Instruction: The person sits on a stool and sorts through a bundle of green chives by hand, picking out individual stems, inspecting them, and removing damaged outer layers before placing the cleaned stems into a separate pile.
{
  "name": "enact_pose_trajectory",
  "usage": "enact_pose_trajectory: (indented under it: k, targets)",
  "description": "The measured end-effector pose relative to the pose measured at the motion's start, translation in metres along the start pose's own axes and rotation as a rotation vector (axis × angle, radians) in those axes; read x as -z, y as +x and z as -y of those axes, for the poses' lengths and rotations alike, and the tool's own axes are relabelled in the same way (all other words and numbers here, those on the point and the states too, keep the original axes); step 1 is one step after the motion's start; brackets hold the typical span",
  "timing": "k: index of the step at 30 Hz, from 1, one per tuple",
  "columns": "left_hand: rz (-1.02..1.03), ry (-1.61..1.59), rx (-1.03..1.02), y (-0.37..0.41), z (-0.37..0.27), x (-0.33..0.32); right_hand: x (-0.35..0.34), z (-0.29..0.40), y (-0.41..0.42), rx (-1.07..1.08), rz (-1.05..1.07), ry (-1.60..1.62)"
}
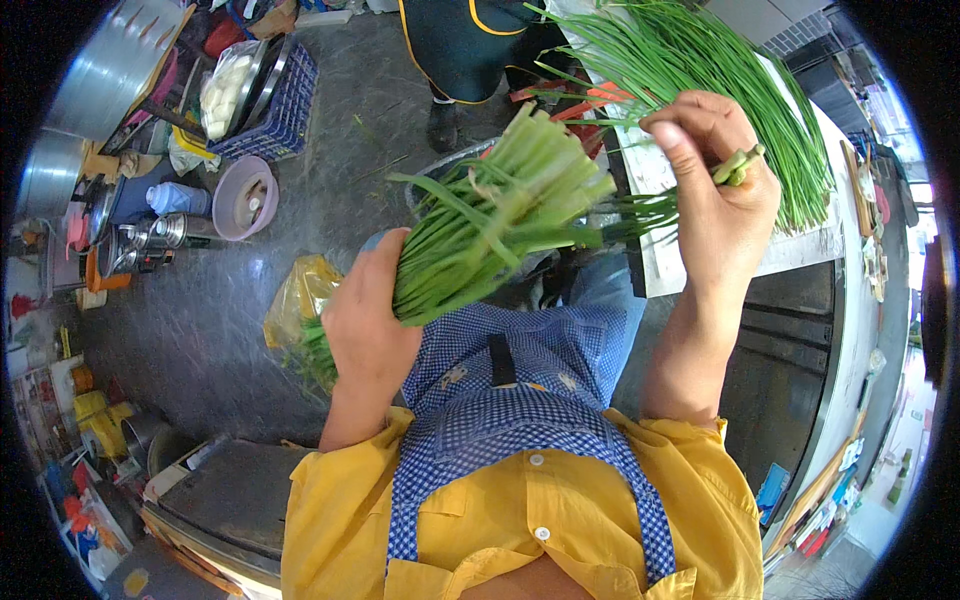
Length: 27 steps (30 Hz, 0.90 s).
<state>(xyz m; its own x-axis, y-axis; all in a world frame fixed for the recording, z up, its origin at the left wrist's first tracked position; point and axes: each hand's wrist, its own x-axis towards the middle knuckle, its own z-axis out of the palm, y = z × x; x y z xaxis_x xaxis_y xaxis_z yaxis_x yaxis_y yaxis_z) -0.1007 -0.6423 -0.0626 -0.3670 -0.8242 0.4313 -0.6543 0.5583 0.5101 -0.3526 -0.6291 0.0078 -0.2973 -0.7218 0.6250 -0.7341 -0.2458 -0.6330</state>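
Observation:
My left hand grips a thick bunch of green garlic chives, its pale cut ends pointing up and to the right. Near the bunch's right side I raise my right hand, its thumb and fingertips brought together on a few green stalks that trail to the left; a pale stalk end pokes out past the knuckles. Behind that hand a large spread of long chives covers part of a white-topped counter. The leafy tips below my left hand hang by a yellowish plastic bag.
Another person in a dark apron stands opposite. On the left are a blue plastic crate, a lilac basin, metal pots and a light-blue container. A dark-topped table is at lower left. A bin-like container is partly hidden beneath the bunch.

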Motion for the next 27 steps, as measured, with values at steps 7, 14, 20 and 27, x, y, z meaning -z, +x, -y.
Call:
enact_pose_trajectory:
  k: [7,14,20,27]
  targets:
    - [-0.082,0.203,-0.358,0.016,0.035,0.019,0.012,0.029,-0.004,-0.257,0.049,0.165]
    - [-0.064,0.324,-0.505,0.025,0.04,0.032,0.008,0.067,-0.019,-0.048,0.5,0.085]
    - [-0.041,0.347,-0.568,0.034,0.037,0.036,-0.003,0.072,-0.03,-0.058,0.522,-0.081]
    - [0.07,0.225,-0.408,0.033,0.035,0.036,0.006,0.06,-0.025,-0.129,0.38,0.044]
